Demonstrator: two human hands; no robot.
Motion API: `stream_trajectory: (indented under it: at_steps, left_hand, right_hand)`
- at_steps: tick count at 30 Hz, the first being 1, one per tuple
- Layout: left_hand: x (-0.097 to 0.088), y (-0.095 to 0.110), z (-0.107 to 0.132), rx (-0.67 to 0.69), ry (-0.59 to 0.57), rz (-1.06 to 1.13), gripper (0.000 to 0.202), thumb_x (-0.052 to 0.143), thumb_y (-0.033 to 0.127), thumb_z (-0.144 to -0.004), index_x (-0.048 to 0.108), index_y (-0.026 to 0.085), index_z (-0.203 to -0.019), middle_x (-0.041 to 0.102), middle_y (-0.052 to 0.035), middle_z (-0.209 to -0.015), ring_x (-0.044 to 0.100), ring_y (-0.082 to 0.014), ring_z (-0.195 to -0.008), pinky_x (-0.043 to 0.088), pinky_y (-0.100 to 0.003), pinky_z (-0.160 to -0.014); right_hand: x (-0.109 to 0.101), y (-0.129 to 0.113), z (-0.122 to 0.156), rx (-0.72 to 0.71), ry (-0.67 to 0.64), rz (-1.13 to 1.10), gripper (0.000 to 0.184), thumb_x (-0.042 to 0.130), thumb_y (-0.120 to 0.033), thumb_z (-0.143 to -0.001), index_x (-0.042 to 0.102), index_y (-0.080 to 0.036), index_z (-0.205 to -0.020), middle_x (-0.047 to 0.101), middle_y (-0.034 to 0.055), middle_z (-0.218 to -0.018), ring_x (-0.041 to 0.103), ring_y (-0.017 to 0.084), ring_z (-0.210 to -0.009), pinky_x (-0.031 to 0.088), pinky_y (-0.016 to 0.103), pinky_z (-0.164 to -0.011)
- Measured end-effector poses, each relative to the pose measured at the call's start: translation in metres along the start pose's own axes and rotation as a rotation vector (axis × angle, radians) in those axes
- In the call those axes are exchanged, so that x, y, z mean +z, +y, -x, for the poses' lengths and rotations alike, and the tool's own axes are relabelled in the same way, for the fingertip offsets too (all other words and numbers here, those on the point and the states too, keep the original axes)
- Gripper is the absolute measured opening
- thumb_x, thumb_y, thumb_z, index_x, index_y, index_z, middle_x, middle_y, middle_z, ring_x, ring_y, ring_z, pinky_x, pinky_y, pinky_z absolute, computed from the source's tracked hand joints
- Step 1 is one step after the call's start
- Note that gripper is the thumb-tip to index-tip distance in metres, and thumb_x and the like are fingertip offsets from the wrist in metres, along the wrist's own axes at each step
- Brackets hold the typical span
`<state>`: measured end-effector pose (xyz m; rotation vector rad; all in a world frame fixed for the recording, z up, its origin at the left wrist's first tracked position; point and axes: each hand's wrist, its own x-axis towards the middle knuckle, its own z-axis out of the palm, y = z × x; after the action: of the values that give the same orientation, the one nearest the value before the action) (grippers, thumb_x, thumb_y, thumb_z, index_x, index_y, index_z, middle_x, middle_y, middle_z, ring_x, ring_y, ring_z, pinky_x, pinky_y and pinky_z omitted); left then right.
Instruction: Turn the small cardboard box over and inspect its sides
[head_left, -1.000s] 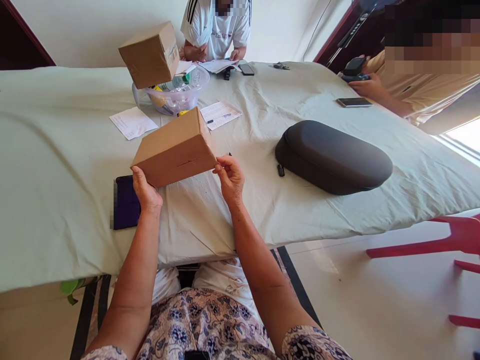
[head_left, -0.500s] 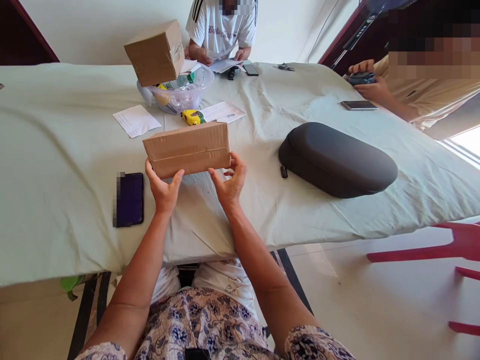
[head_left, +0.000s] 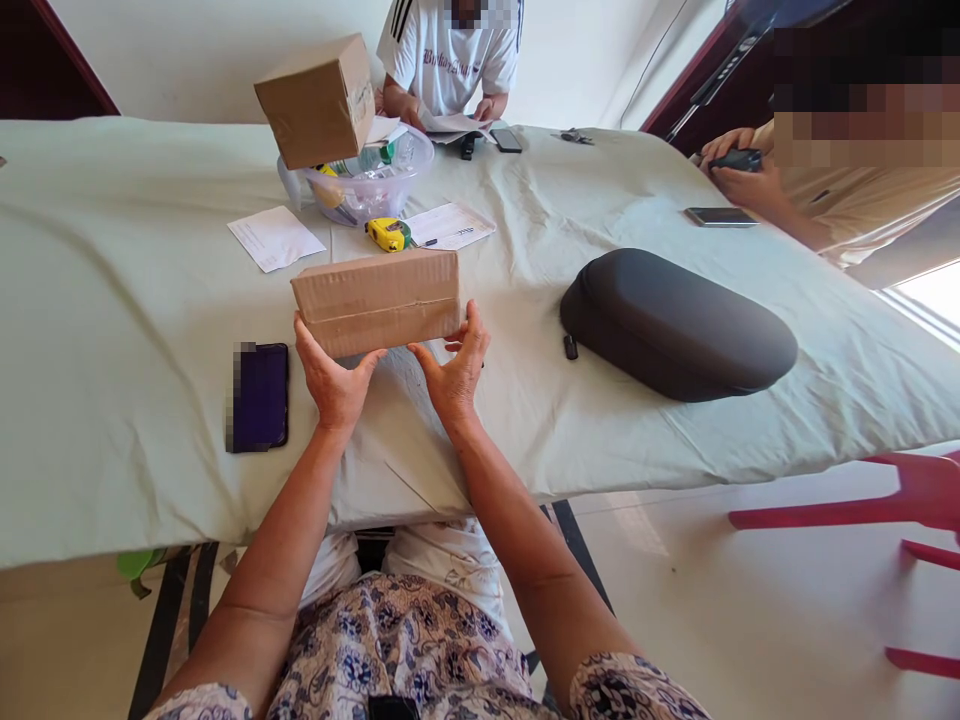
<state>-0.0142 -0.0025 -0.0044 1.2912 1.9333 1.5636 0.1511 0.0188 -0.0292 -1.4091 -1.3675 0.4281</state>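
Observation:
Between my two hands is a brown cardboard box [head_left: 379,305], a taped seam running along the side that faces me. My left hand [head_left: 334,380] grips its left end, thumb at the lower edge. At the right end my right hand [head_left: 454,370] does the same, its fingers partly behind the box. Whether the underside touches the cloth I cannot tell. Just beyond the box lie a yellow tape measure [head_left: 388,234] and a white printed paper [head_left: 454,226]. Left of my left hand rests a dark phone [head_left: 260,398].
A dark grey case [head_left: 679,322] lies on the right of the cloth-covered table [head_left: 112,330], a small black object [head_left: 571,347] beside it. Farther back, a bigger carton [head_left: 315,105] leans on a clear plastic basin [head_left: 367,205]. Two people [head_left: 454,70] sit around the table, one holding papers.
Both thumbs have slid inward along the box's lower edge, and the box has shifted very slightly. The view has moved a little. The person opposite has lowered the papers somewhat.

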Motion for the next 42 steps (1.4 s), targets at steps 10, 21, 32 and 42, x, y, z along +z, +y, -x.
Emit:
stream_trajectory:
  at_steps: [10,21,32,42]
  left_hand:
    - [-0.007,-0.001,-0.01,0.049,0.094,0.082,0.104,0.076,0.078,-0.066,0.039,0.021,-0.145,0.047,-0.0183,-0.152,0.052,-0.0274,-0.139,0.047,-0.037,-0.114]
    - [-0.013,0.001,-0.012,0.013,0.107,0.128,0.07,0.058,0.07,-0.088,0.056,0.015,-0.132,0.065,-0.0146,-0.131,0.064,-0.021,-0.115,0.051,-0.032,-0.1]
    - [-0.003,-0.017,-0.012,-0.205,0.084,0.103,0.033,0.059,0.026,-0.086,0.056,0.016,-0.117,0.067,-0.011,-0.115,0.065,-0.0195,-0.109,0.052,-0.035,-0.104]
    - [-0.007,-0.023,-0.015,-0.274,-0.014,-0.162,0.036,0.06,0.016,-0.08,0.055,0.015,-0.115,0.066,-0.0135,-0.113,0.066,-0.0264,-0.104,0.052,-0.045,-0.102]
  right_hand:
    - [-0.013,-0.009,-0.013,0.064,0.107,-0.15,0.03,0.057,-0.043,-0.096,0.067,-0.024,-0.116,0.065,0.0047,-0.101,0.062,0.015,-0.086,0.054,0.03,-0.078]
    - [-0.015,-0.004,-0.02,0.215,0.199,-0.321,0.026,0.062,-0.047,-0.09,0.064,-0.023,-0.099,0.067,0.0036,-0.096,0.065,0.017,-0.093,0.054,0.033,-0.089]
    - [-0.011,0.006,-0.018,0.463,-0.125,-0.124,0.024,0.049,-0.036,-0.088,0.065,-0.021,-0.096,0.072,0.0046,-0.094,0.064,0.018,-0.084,0.05,0.033,-0.081]
    - [-0.015,0.002,-0.016,0.411,-0.365,0.251,0.012,0.048,-0.02,-0.081,0.06,-0.022,-0.087,0.072,0.0074,-0.094,0.063,0.024,-0.085,0.048,0.039,-0.084]
